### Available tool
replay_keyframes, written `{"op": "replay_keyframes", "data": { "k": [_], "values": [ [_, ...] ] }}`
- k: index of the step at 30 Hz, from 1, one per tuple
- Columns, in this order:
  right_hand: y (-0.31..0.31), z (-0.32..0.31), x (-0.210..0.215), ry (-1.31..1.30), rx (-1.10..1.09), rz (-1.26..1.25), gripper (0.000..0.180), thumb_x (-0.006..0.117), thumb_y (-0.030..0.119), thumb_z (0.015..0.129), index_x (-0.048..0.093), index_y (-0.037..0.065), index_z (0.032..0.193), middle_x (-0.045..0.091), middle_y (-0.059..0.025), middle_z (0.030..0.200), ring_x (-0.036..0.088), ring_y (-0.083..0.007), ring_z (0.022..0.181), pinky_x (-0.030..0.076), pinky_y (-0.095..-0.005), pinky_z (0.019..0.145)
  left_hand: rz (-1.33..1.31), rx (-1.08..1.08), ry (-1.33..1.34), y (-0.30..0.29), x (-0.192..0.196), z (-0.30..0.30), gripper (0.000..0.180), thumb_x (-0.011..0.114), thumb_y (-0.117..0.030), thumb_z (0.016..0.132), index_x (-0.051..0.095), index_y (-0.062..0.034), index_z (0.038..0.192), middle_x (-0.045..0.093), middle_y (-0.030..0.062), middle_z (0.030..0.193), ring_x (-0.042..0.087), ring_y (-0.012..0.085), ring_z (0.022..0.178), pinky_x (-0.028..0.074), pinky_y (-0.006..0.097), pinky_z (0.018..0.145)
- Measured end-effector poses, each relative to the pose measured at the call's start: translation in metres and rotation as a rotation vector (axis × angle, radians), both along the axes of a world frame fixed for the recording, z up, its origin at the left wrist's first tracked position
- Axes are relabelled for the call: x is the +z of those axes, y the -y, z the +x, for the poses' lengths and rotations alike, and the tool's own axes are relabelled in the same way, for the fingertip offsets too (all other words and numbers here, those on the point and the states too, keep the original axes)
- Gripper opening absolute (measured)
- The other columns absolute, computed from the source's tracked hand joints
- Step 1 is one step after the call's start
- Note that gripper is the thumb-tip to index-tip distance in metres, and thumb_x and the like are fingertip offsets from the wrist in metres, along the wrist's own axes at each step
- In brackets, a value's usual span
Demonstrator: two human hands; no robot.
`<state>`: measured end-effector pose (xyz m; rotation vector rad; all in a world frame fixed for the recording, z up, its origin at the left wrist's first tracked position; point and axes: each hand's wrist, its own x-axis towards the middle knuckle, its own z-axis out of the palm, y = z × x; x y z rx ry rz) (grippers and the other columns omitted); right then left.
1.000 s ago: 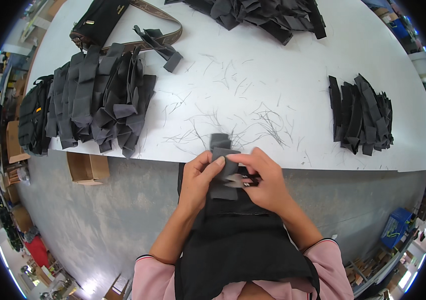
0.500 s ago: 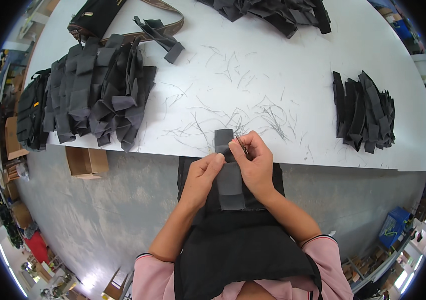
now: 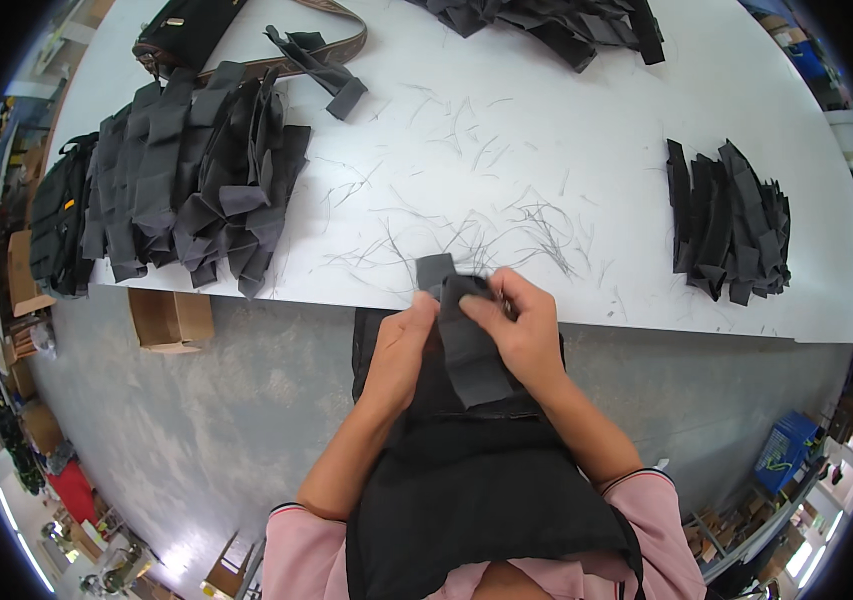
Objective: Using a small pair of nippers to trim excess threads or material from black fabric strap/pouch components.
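Observation:
A dark grey fabric strip (image 3: 473, 362) hangs between my two hands over the table's front edge, its far end lying above the white surface. Pinched at its left side, the strip is held by the thumb and fingers of my left hand (image 3: 401, 345). My right hand (image 3: 528, 335) grips the strip's folded upper part between thumb and fingers, slightly blurred. Something small, dark and metallic shows in the right fingers, mostly hidden; its kind is unclear. Loose thread ends (image 3: 536, 230) are scattered on the tabletop beyond both hands.
Piles of similar strips lie on the white table (image 3: 506, 180): a left pile (image 3: 166, 170), a right pile (image 3: 731, 225) and a far pile (image 3: 556, 25). A black bag (image 3: 191, 35) with a strap and a black backpack (image 3: 61, 215) sit left. A cardboard box (image 3: 171, 320) is below.
The strip has tilted and folded over at its upper part, its lower end swinging to the right. My right hand has shifted slightly right, and the metal tool is now more hidden.

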<state>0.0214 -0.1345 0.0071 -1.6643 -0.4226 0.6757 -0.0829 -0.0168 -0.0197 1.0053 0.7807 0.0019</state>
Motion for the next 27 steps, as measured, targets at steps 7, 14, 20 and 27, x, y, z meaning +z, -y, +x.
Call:
{"op": "replay_keyframes", "data": {
  "k": [7,14,20,27],
  "values": [
    [-0.008,0.002,-0.011,-0.774,-0.075,0.159,0.016,0.061,0.017,0.087,0.059,0.001,0.09,0.044,0.0077,0.066,0.031,-0.0013,0.055,0.027,-0.0178,0.05,-0.025,-0.125,-0.025,-0.002,0.012,0.009,0.036,0.054,-0.031,0.093,0.059,0.001,0.108,0.062,0.0023,0.091,0.054,0.0059,0.08,0.044,0.022,0.069],
    [0.035,-0.015,-0.002,0.188,0.01,-0.097,0.029,0.067,0.005,0.078,0.057,0.005,0.105,0.052,0.0004,0.071,0.05,-0.0075,0.058,0.046,-0.0229,0.063,-0.065,-0.012,-0.051,-0.012,0.011,0.015,0.03,0.057,-0.029,0.092,0.065,-0.0004,0.097,0.064,0.0021,0.083,0.056,0.0058,0.072,0.046,0.021,0.062],
    [0.042,-0.02,0.023,0.527,0.08,-0.239,0.029,0.071,0.007,0.071,0.061,0.009,0.098,0.058,-0.003,0.076,0.057,-0.0179,0.059,0.045,-0.029,0.058,0.062,0.101,0.009,-0.004,0.016,0.014,0.03,0.062,-0.028,0.09,0.066,0.0011,0.095,0.064,0.0001,0.081,0.053,0.0044,0.071,0.044,0.02,0.061],
    [0.036,-0.013,0.031,0.847,0.254,-0.275,0.031,0.072,0.009,0.066,0.063,0.009,0.096,0.055,-0.0017,0.073,0.053,-0.0182,0.06,0.038,-0.03,0.053,0.101,0.024,0.013,-0.003,0.02,0.012,0.031,0.063,-0.029,0.089,0.067,0.0012,0.09,0.063,-0.0008,0.076,0.052,0.0037,0.069,0.042,0.02,0.06]
  ]
}}
